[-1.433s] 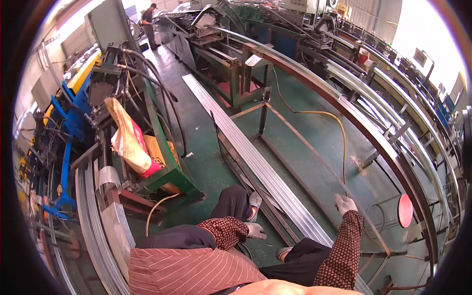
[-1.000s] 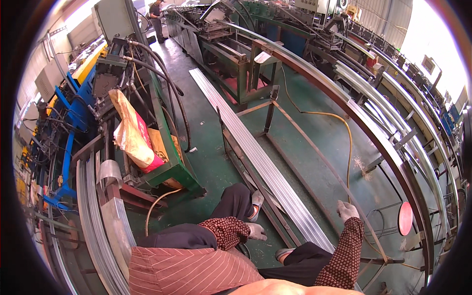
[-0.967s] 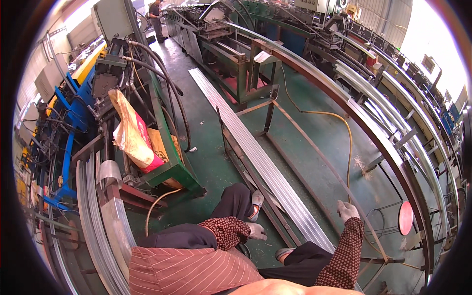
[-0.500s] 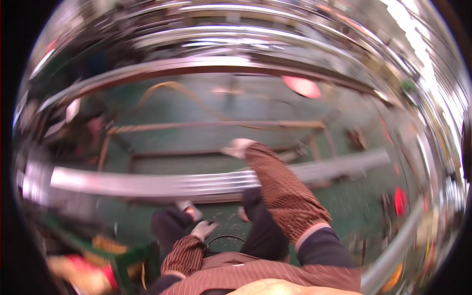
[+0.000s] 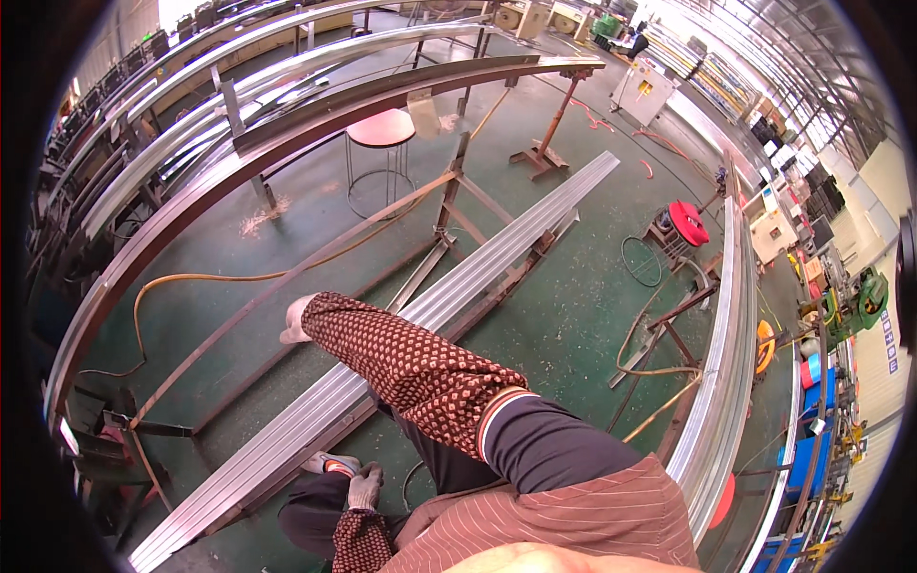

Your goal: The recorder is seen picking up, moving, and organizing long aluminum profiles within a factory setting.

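Long silvery metal profiles (image 5: 497,250) lie side by side, running diagonally from lower left to upper right across a low brown steel frame (image 5: 320,449). My right arm, in a brown patterned oversleeve, reaches across above them. Beyond their far edge is my right hand (image 5: 298,320), its fingers loosely extended and nothing visible in them. My left hand (image 5: 365,487), in a greyish glove, hangs low beside my knee, near side of the profiles. Its fingers look loosely extended and appear to hold nothing.
A long rusty steel beam (image 5: 287,138) curves across the far left, with a round pink-topped stool (image 5: 382,128) behind it. A yellow hose (image 5: 205,277) trails over the green floor. More profiles (image 5: 712,401) lie at right, near a red reel (image 5: 688,222).
The view has swung to the right, so the profiles now slant instead of running across. My right hand sits farther left in view. My left hand stays low by my knee.
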Demonstrator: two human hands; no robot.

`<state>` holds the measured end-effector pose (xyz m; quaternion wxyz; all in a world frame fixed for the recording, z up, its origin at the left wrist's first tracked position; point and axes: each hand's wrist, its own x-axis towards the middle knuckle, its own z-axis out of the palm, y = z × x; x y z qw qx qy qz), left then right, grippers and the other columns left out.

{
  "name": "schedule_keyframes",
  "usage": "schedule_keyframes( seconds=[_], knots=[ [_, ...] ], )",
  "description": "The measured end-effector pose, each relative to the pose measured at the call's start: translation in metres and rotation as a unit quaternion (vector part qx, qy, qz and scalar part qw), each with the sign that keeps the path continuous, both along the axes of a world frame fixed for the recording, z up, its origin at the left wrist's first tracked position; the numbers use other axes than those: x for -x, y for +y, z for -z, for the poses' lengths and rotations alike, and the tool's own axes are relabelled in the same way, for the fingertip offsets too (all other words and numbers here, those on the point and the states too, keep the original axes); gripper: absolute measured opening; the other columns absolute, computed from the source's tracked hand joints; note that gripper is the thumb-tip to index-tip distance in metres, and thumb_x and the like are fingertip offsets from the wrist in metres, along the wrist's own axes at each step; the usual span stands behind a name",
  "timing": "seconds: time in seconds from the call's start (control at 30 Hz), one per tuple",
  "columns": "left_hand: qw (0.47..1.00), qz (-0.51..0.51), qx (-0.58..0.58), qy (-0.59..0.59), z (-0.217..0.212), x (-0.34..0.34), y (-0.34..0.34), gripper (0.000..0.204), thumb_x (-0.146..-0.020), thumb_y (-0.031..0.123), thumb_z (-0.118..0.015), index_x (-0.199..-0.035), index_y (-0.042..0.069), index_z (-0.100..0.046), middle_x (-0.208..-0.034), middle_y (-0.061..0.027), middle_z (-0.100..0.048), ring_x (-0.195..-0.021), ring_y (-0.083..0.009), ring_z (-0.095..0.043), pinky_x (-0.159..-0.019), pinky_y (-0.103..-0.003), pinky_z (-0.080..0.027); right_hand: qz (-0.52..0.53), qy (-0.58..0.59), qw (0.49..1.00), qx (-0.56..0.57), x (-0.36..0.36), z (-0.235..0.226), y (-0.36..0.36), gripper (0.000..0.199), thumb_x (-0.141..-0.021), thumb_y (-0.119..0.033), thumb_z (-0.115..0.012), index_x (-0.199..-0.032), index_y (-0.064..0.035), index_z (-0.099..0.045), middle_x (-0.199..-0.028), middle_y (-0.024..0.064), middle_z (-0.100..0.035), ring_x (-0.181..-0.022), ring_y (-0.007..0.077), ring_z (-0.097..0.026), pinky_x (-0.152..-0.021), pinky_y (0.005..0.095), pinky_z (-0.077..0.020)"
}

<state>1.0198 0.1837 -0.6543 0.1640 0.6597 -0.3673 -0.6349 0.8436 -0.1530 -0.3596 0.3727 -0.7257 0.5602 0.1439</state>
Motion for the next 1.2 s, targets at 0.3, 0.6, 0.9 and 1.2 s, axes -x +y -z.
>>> schedule_keyframes(
  seconds=[0.3, 0.6, 0.9, 1.2],
  knots=[
    [1.000, -0.002, 0.002, -0.008, 0.002, -0.007, -0.002, 0.045, -0.100, 0.037, -0.066, -0.122, -0.002, -0.072, -0.090, -0.0049, -0.072, -0.080, -0.0147, -0.065, -0.074, -0.029, -0.050, -0.022, -0.009, 1.000, 0.008, -0.004, -0.004, -0.003, 0.064, -0.102, -0.056, -0.056, -0.145, -0.0088, -0.061, -0.152, 0.0144, -0.057, -0.139, 0.0328, -0.055, -0.116, 0.0473, -0.0446],
    [1.000, 0.011, 0.010, -0.025, -0.005, -0.003, -0.004, 0.047, -0.101, 0.039, -0.063, -0.124, -0.001, -0.072, -0.089, -0.0050, -0.072, -0.080, -0.0158, -0.065, -0.074, -0.029, -0.050, -0.026, 0.000, 1.000, -0.001, -0.004, 0.000, -0.006, 0.063, -0.104, -0.055, -0.055, -0.147, -0.0090, -0.059, -0.153, 0.0139, -0.056, -0.140, 0.0327, -0.053, -0.117, 0.0480, -0.0440],
    [1.000, 0.013, 0.003, -0.022, -0.010, 0.000, -0.003, 0.047, -0.101, 0.038, -0.063, -0.126, -0.001, -0.071, -0.091, -0.0038, -0.071, -0.081, -0.0139, -0.064, -0.074, -0.029, -0.049, -0.024, -0.008, 1.000, 0.001, -0.005, 0.008, -0.008, 0.063, -0.102, -0.055, -0.057, -0.144, -0.0083, -0.062, -0.151, 0.0145, -0.058, -0.138, 0.0329, -0.055, -0.115, 0.0477, -0.0448],
    [0.999, 0.011, 0.002, -0.031, -0.014, 0.002, -0.008, 0.046, -0.100, 0.038, -0.064, -0.124, 0.000, -0.072, -0.089, -0.0038, -0.071, -0.078, -0.0138, -0.064, -0.073, -0.028, -0.049, -0.027, -0.009, 0.999, 0.021, -0.003, 0.007, -0.011, 0.065, -0.100, -0.057, -0.058, -0.142, -0.0077, -0.063, -0.148, 0.0153, -0.060, -0.136, 0.0326, -0.057, -0.114, 0.0469, -0.0461]
  ],
)
